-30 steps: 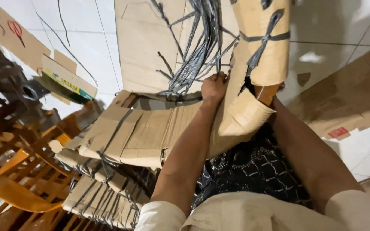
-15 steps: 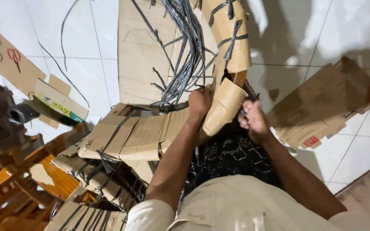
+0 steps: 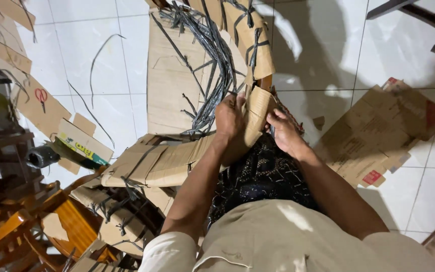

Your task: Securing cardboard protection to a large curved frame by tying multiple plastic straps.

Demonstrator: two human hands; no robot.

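My left hand (image 3: pixel 231 121) grips the near edge of a curled cardboard wrap (image 3: pixel 256 113) around a wooden furniture part. My right hand (image 3: pixel 284 132) presses on the same wrap from the right side, fingers closed on it. The wrap continues upward as cardboard (image 3: pixel 250 38) bound with black plastic straps (image 3: pixel 212 55). More strap-bound cardboard-wrapped pieces (image 3: pixel 152 161) lie to my left. A dark patterned cloth (image 3: pixel 263 176) covers my lap beneath the hands.
A flat cardboard sheet (image 3: pixel 383 131) lies on the white tiled floor (image 3: pixel 323 50) at right. Cardboard scraps (image 3: pixel 41 100), loose straps and a tape roll (image 3: pixel 41 156) lie at left. Orange wooden furniture (image 3: pixel 21 226) stands lower left. Dark chair legs (image 3: pixel 419 20) show top right.
The view has tilted downward and widened. My right hand came down from behind the wrap onto its right side; my left hand stays gripping the wrap.
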